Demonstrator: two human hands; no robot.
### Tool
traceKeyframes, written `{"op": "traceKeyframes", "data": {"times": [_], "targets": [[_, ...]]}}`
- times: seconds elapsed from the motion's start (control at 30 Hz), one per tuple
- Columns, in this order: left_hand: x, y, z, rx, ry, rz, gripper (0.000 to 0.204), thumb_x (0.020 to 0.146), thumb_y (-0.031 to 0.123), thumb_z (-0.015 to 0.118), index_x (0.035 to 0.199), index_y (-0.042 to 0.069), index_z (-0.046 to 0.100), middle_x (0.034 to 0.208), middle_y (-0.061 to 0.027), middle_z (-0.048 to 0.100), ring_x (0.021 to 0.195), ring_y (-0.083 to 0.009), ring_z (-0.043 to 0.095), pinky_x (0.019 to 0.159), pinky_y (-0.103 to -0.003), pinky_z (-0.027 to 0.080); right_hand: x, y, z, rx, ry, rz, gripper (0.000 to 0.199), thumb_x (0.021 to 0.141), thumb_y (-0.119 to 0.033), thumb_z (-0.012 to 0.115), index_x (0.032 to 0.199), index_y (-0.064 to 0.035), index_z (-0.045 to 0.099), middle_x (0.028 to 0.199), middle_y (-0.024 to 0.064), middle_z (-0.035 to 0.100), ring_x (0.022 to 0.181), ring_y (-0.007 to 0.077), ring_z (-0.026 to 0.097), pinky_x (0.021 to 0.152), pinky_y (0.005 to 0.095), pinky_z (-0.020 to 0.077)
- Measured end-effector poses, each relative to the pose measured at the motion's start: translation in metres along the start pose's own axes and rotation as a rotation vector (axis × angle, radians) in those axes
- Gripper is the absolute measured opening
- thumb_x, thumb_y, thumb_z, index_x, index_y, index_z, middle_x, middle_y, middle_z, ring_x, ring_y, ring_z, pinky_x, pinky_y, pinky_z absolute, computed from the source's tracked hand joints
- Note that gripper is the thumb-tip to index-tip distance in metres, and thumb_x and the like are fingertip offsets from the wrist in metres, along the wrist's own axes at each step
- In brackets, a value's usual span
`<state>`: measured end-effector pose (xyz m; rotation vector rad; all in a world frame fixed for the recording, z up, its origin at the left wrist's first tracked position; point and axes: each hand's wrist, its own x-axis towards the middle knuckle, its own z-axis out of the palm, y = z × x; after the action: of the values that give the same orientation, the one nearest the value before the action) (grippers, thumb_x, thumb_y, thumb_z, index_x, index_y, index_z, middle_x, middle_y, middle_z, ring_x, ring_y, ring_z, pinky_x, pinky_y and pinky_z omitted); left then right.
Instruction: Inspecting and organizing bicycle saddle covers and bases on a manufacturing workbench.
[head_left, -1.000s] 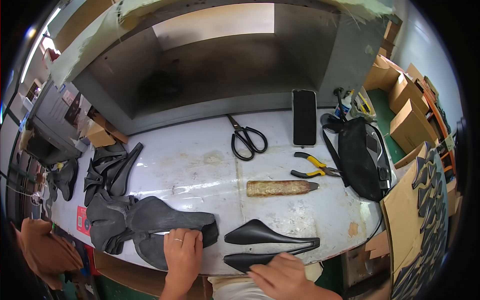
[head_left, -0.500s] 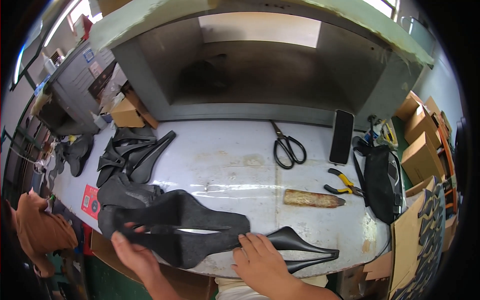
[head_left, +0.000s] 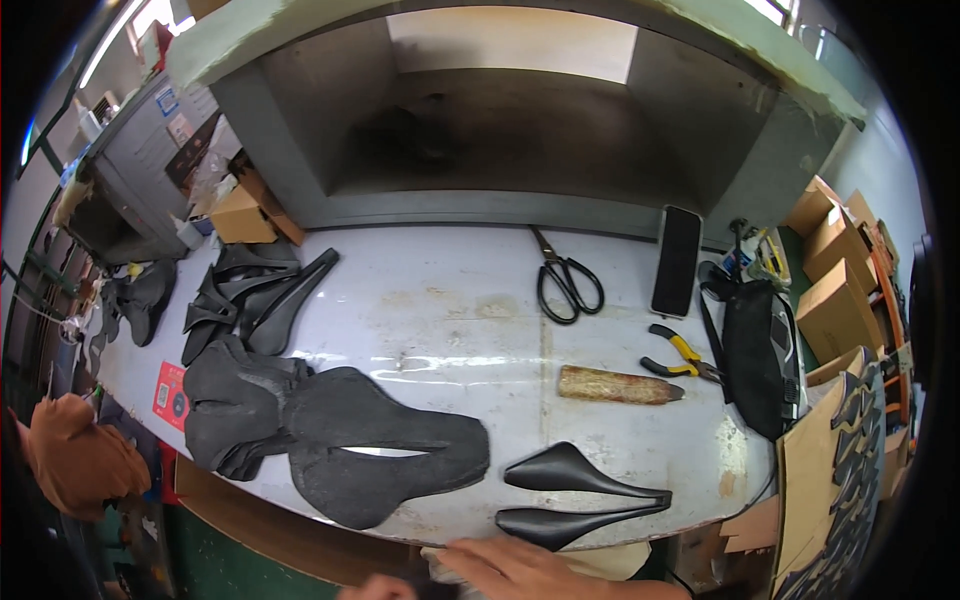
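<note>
My right hand (head_left: 515, 570) is at the lower edge, just off the table's front edge, with its fingers pointing left and blurred. Only part of my left hand (head_left: 378, 588) shows at the bottom rim, its fingers mostly cut off. A small dark patch lies between the two hands, too blurred to make out. A flat black saddle cover (head_left: 430, 445) with a long slit rests on the table, overlapping a stack of similar dark covers (head_left: 230, 405). Nearest my right hand is a glossy black saddle (head_left: 555, 468), split into two wings joined at a narrow nose pointing right.
Scissors (head_left: 566, 285), a phone (head_left: 678, 262), yellow-black pliers (head_left: 684, 355) and a worn wooden stick (head_left: 620, 385) lie on the table. More black saddles (head_left: 255, 295) sit at left. A black pouch (head_left: 757, 360) lies right; a grey metal hood (head_left: 480, 210) stands behind. Another person (head_left: 85, 455) is far left.
Both hands have left the saddle cover and drawn back to the table's front edge. The cover now lies flat beside the stack. The view has shifted slightly.
</note>
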<state>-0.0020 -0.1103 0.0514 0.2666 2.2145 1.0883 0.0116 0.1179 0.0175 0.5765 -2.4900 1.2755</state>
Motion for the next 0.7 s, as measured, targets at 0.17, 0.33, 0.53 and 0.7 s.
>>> {"op": "traceKeyframes", "data": {"times": [0.17, 0.33, 0.53, 0.7], "targets": [[0.037, 0.021, 0.049, -0.307, -0.366, 0.25, 0.014, 0.09, 0.014, 0.061, 0.098, 0.004, 0.057, 0.08, -0.0158, 0.063, 0.067, -0.0347, 0.063, 0.058, -0.038, 0.049, -0.053, 0.024, -0.052, 0.673, -0.499, 0.385, 0.032, 0.081, -0.026, 0.075, 0.082, 0.0001, 0.058, 0.068, 0.014, 0.057, 0.058, 0.0304, 0.056, 0.056, 0.0392, 0.044], [0.105, 0.038, 0.061, -0.183, -1.001, 0.62, 0.022, 0.085, 0.015, 0.071, 0.101, 0.004, 0.06, 0.08, -0.0142, 0.065, 0.069, -0.024, 0.067, 0.061, -0.035, 0.049, -0.097, 0.032, -0.108, 1.087, 0.154, 0.077, 0.032, 0.071, -0.014, 0.084, 0.069, 0.0027, 0.057, 0.053, 0.0124, 0.051, 0.041, 0.0253, 0.048, 0.039, 0.0343, 0.0306], [0.09, 0.05, 0.121, -1.507, -0.21, 0.034, 0.077, 0.087, 0.018, 0.067, 0.147, 0.004, 0.022, 0.11, -0.0169, 0.064, 0.108, -0.0301, 0.062, 0.101, -0.046, 0.043, -0.155, 0.031, -0.124, 1.17, 0.645, 0.052, 0.023, 0.082, -0.018, 0.072, 0.076, 0.0012, 0.062, 0.069, 0.0172, 0.062, 0.062, 0.0309, 0.062, 0.061, 0.0345, 0.0528], [0.082, -0.055, 0.126, -0.735, -0.65, 0.456, 0.071, 0.087, 0.022, 0.067, 0.145, 0.003, 0.03, 0.113, -0.0193, 0.063, 0.109, -0.0355, 0.06, 0.094, -0.044, 0.047, -0.154, 0.039, -0.148, 1.134, 0.425, -0.035, 0.036, 0.075, -0.009, 0.081, 0.052, 0.0042, 0.056, 0.047, 0.0144, 0.052, 0.033, 0.0253, 0.047, 0.033, 0.0358, 0.0309]]}}
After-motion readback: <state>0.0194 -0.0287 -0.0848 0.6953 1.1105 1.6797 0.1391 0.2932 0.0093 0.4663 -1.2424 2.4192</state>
